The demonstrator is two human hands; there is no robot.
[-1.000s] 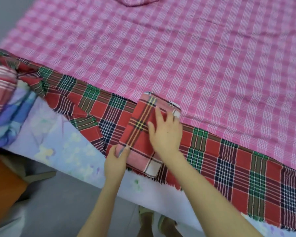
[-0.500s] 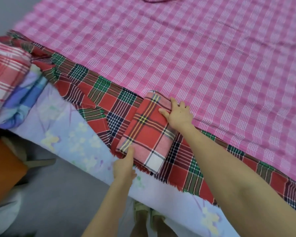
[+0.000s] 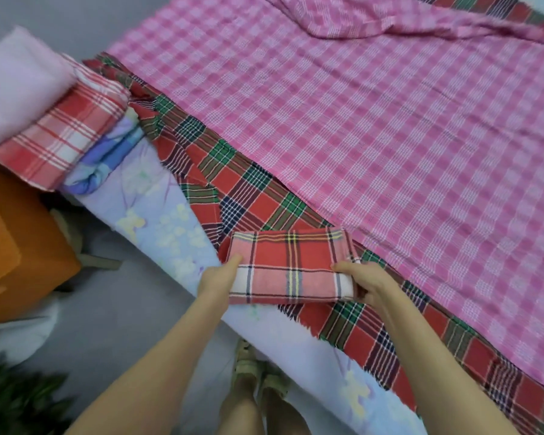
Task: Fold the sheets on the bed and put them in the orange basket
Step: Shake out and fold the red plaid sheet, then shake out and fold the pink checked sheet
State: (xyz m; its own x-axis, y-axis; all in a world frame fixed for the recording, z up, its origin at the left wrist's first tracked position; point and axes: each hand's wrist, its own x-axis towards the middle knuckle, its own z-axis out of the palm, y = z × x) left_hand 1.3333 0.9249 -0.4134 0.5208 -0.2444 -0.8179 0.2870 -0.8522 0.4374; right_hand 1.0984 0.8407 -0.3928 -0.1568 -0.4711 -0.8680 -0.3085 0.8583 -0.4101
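At the near edge of the bed (image 3: 157, 221), the folded sheet (image 3: 288, 266) is gripped at one end by the left hand (image 3: 217, 277) and at the other by the right hand (image 3: 365, 281), thumbs on top, with the basket (image 3: 16, 246) on the floor beside the bed.

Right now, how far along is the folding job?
Done: the red plaid sheet is folded small. In hand: left hand and right hand grip its ends. Left: the pink checked sheet and the red-green plaid sheet lie spread on the bed; the inside of the orange basket is hidden.
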